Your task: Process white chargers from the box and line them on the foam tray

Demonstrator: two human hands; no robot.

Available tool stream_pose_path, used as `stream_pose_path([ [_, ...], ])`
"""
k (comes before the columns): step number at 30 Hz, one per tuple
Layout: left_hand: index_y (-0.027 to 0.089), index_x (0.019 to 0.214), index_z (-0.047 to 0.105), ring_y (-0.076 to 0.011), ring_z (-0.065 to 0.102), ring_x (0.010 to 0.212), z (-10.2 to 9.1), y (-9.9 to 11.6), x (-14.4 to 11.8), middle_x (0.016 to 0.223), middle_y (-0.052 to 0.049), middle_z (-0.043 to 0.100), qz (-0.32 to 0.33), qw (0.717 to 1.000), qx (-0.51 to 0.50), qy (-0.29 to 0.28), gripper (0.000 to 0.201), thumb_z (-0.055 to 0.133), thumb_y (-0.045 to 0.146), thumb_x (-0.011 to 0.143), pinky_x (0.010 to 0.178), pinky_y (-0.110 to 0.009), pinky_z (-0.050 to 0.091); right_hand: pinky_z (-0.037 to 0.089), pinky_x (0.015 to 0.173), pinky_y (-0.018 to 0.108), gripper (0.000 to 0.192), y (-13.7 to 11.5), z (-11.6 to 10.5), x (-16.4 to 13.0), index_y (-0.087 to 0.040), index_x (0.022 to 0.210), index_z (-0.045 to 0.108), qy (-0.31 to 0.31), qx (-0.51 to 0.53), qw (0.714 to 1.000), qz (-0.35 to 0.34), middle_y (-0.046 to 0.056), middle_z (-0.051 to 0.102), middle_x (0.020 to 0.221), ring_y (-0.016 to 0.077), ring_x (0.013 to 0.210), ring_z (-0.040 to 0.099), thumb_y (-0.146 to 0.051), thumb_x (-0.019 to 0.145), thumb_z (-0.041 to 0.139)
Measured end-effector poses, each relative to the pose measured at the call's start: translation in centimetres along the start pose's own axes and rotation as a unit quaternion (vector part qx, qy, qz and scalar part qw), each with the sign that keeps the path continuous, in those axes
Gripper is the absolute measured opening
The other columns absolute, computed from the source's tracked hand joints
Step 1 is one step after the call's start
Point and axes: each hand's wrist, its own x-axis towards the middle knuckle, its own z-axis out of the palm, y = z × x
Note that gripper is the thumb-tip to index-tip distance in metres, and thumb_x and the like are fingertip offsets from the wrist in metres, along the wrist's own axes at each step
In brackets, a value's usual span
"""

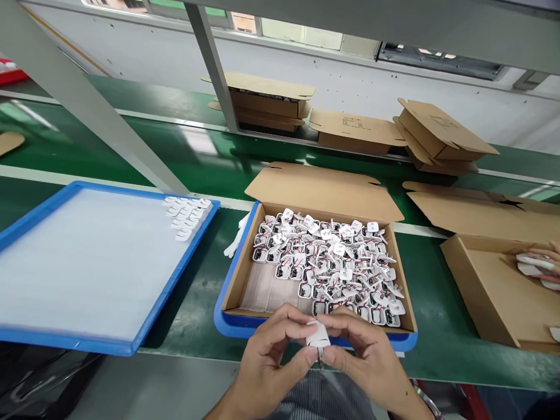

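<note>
Between the fingertips of both hands is a small white plastic charger housing [318,335], with a metal prong pointing down toward me. My left hand [280,350] pinches its left side, and my right hand [361,353] pinches its right side. Both are just over the front edge of an open cardboard box [236,291]. Inside that box stand many white housings [282,271] with red wires and loose white covers with metal pins. The box sits in a blue tray [223,315]. Its front left corner shows bare cardboard.
On the left lies a blue-rimmed white tray [100,262] with several white plastic pieces [186,216] in its far right corner. Another person's hand [546,259] holds white parts over a cardboard box [476,280] at right. More cardboard boxes [359,125] line the back. A slanted metal post [100,111] rises at left.
</note>
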Motion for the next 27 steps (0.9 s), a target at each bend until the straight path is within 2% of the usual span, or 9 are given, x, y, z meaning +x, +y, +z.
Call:
stream_pose_path([
  [5, 0.032, 0.115, 0.075, -0.0206, 0.069, 0.098, 0.07, -0.22, -0.09, 0.110, -0.006, 0.064, 0.018, 1.000, 0.018, -0.002, 0.025, 0.070, 0.017, 0.096, 0.085, -0.034, 0.057, 0.059, 0.093, 0.038, 0.034, 0.05, -0.24, 0.12, -0.041, 0.126, 0.074, -0.035, 0.067, 0.997, 0.036, 0.003, 0.063, 0.113, 0.0222, 0.110, 0.069, -0.041, 0.092, 0.077],
  [10, 0.034, 0.126, 0.072, -0.0248, 0.068, 0.111, -0.13, -0.07, 0.04, 0.120, -0.010, 0.063, 0.021, 0.999, -0.011, -0.044, 0.038, 0.067, 0.011, 0.096, 0.094, -0.042, 0.058, 0.055, 0.096, 0.034, 0.035, 0.06, -0.07, -0.20, -0.047, 0.131, 0.069, 0.000, -0.054, 0.998, -0.023, 0.002, 0.066, 0.113, 0.0180, 0.108, 0.065, -0.039, 0.097, 0.071],
  [13, 0.033, 0.126, 0.073, -0.0230, 0.069, 0.109, -0.12, 0.05, 0.08, 0.119, -0.009, 0.064, 0.030, 0.999, -0.009, -0.040, 0.040, 0.068, 0.009, 0.095, 0.093, -0.038, 0.058, 0.054, 0.096, 0.032, 0.039, 0.06, -0.02, -0.42, -0.050, 0.136, 0.063, 0.001, -0.079, 0.996, -0.051, 0.001, 0.066, 0.118, 0.0169, 0.110, 0.064, -0.035, 0.101, 0.066],
  [16, 0.033, 0.124, 0.075, -0.0212, 0.070, 0.106, -0.05, 0.13, 0.07, 0.117, -0.008, 0.065, 0.040, 0.999, 0.016, -0.025, 0.041, 0.069, 0.007, 0.093, 0.090, -0.034, 0.059, 0.055, 0.094, 0.032, 0.040, 0.09, -0.15, -0.52, -0.051, 0.139, 0.062, -0.012, -0.073, 0.996, -0.045, 0.001, 0.065, 0.118, 0.0177, 0.109, 0.065, -0.034, 0.102, 0.065],
  [22, 0.032, 0.121, 0.075, -0.0215, 0.070, 0.102, -0.09, -0.04, -0.11, 0.114, -0.008, 0.065, 0.054, 0.997, 0.047, -0.019, 0.041, 0.070, 0.005, 0.091, 0.087, -0.035, 0.059, 0.056, 0.094, 0.033, 0.039, 0.31, 0.05, -0.67, -0.048, 0.139, 0.063, -0.015, -0.081, 0.995, -0.050, 0.003, 0.066, 0.120, 0.0189, 0.112, 0.065, -0.033, 0.103, 0.063],
  [27, 0.034, 0.118, 0.077, -0.0189, 0.070, 0.098, -0.20, -0.01, 0.10, 0.112, -0.007, 0.063, 0.008, 1.000, -0.008, -0.010, 0.032, 0.071, 0.013, 0.094, 0.085, -0.032, 0.059, 0.059, 0.089, 0.031, 0.031, 0.27, 0.27, -0.25, -0.045, 0.129, 0.070, 0.010, -0.056, 0.998, -0.034, 0.002, 0.067, 0.110, 0.0166, 0.102, 0.068, -0.035, 0.100, 0.068],
])
